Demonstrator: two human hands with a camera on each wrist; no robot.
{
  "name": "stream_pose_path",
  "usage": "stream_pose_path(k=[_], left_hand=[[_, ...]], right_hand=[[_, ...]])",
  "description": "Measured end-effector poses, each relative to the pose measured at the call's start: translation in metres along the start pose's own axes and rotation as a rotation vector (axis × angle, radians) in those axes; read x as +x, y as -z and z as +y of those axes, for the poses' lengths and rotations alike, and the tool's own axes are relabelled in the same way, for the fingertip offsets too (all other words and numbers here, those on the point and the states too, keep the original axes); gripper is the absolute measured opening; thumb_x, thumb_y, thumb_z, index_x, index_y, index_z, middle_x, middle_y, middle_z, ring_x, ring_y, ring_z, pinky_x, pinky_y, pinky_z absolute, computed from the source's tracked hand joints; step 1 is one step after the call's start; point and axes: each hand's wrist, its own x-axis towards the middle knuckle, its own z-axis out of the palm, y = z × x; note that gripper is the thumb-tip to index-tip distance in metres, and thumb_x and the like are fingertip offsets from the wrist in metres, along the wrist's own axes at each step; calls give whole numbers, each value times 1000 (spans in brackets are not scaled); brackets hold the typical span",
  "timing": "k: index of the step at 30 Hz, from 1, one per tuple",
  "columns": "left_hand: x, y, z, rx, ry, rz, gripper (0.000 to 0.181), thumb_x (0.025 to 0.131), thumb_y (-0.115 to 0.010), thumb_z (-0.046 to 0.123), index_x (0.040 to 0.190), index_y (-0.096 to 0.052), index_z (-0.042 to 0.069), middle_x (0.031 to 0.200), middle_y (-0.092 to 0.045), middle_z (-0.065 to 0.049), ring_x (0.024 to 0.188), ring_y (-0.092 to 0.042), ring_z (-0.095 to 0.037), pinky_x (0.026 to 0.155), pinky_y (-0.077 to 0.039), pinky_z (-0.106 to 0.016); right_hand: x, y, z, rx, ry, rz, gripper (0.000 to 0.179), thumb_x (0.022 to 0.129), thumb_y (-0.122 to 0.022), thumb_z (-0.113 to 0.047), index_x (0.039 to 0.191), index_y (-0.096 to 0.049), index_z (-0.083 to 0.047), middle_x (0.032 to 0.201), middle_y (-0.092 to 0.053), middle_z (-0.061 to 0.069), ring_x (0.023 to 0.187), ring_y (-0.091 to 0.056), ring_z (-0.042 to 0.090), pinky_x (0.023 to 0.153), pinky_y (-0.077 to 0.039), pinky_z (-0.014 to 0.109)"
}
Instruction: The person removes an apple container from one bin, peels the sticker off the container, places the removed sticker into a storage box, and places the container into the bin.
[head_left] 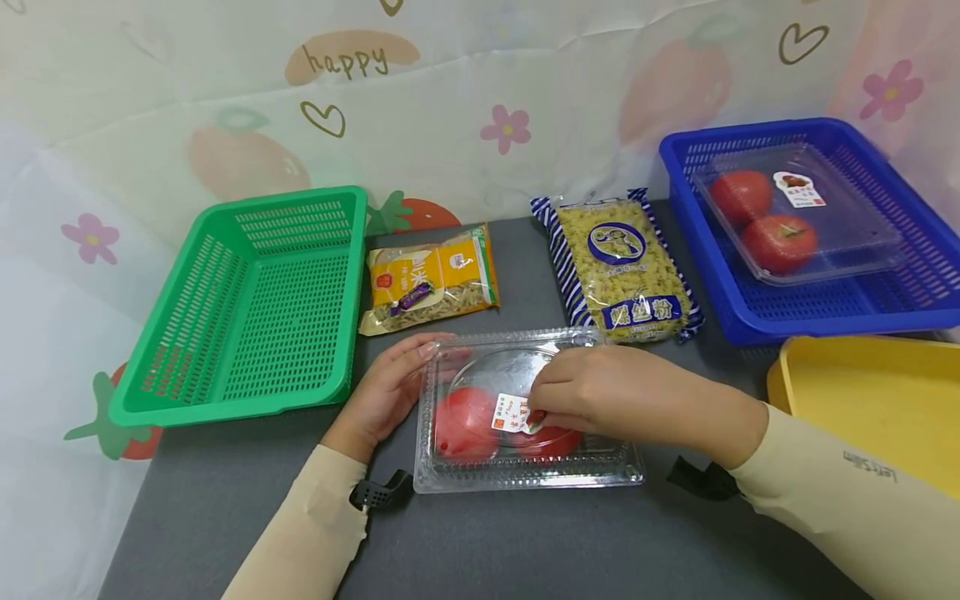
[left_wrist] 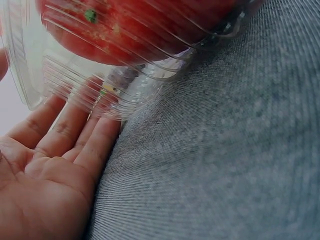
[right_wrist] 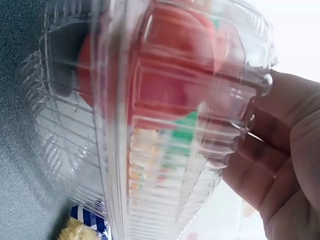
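Observation:
A clear plastic clamshell box [head_left: 442, 477] lies on the dark table in front of me, lid down, with two tomatoes [head_left: 463, 427] inside. On its lid is a white label [head_left: 512, 414] with red print. My right hand [head_left: 600, 392] is over the lid, fingers curled, pinching the label's right end, which the fingers partly hide. My left hand [head_left: 390, 385] stays at the box's left side; in the left wrist view its fingers [left_wrist: 65, 125] are fairly straight and touch the ribbed wall. The right wrist view shows the right hand [right_wrist: 280, 150] close against the lid.
Left stands a green basket [head_left: 341, 392]. Behind the box lie a yellow-orange food packet [head_left: 457, 275] and a striped noodle bag [head_left: 618, 283]. At right, a blue basket [head_left: 738, 321] holds another labelled tomato box [head_left: 847, 225], with a yellow tray [head_left: 870, 392] in front.

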Motion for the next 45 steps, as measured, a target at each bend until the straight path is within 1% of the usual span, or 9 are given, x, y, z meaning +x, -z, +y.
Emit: stream_pose_path(k=[7, 12, 14, 19, 21, 25, 30, 37, 45], left_hand=[[-1, 0, 0, 5, 4, 8, 45, 112, -54, 23, 145, -59, -7, 144, -64, -26, 132, -65, -36, 111, -52, -46], [0, -1, 0, -1, 1, 2, 45, 113, -53, 22, 145, -58, -9, 143, -65, -26, 131, -65, -36, 110, -52, -46], [0, -1, 0, 1, 1, 3, 45, 113, -53, 22, 145, -57, -9, 143, -65, -26, 131, -65, -36, 110, -52, -46], [0, 0, 0, 16, 4, 3, 46, 113, -53, 24, 146, -58, -8, 143, -66, -25, 131, -65, -36, 110, -52, -45], [0, 1, 0, 20, 3, 5, 46, 113, -53, 23, 146, -58, -7, 143, -66, -24, 131, -65, -35, 111, -52, -45], [-1, 0, 1, 13, 1, 10, 45, 112, -53, 22, 145, -59, -8, 142, -66, -24, 130, -65, -34, 111, -51, -45], [0, 1, 0, 9, 7, 3, 46, 113, -53, 24, 146, -59, -7, 143, -66, -24, 131, -65, -34, 112, -51, -45], [0, 1, 0, 7, 7, 2, 46, 113, -53, 24, 146, -58, -7, 142, -67, -23, 131, -65, -35, 112, -51, -45], [0, 1, 1, 14, 13, 6, 46, 113, -53, 25, 146, -58, -7, 143, -66, -23, 132, -64, -36, 112, -51, -45]], right_hand=[[0, -3, -2, -62, -27, -3, 32, 89, -87, 3, 118, -77, -9, 111, -75, 1, 103, -71, 19, 89, -62, 34], [1, -4, -3, -44, -36, 3, 39, 87, -87, 7, 120, -77, -10, 107, -73, -1, 101, -70, 16, 86, -62, 31], [1, -3, -4, -18, -39, 1, 36, 89, -86, 6, 120, -77, -10, 106, -72, -2, 100, -69, 15, 86, -62, 31], [-1, -1, -2, 88, -73, -39, 26, 96, -86, -10, 120, -76, -11, 111, -73, -2, 103, -67, 15, 90, -61, 34], [0, 0, -1, 127, -77, -45, 24, 96, -87, -14, 118, -77, -13, 111, -72, -3, 104, -66, 15, 91, -60, 34], [3, 0, 3, 150, -45, -18, 20, 94, -89, -10, 110, -77, -14, 107, -71, -5, 101, -65, 14, 89, -59, 33], [3, -4, 5, 113, -21, 2, 21, 94, -87, -6, 111, -77, -13, 108, -72, -4, 101, -66, 16, 89, -59, 34], [4, -6, 2, 3, -40, 12, 23, 95, -85, -6, 115, -76, -10, 108, -72, -1, 102, -69, 19, 90, -60, 35], [4, -6, 1, -38, -61, 27, 40, 88, -85, 8, 122, -75, -9, 112, -72, 2, 105, -69, 21, 89, -62, 35]])
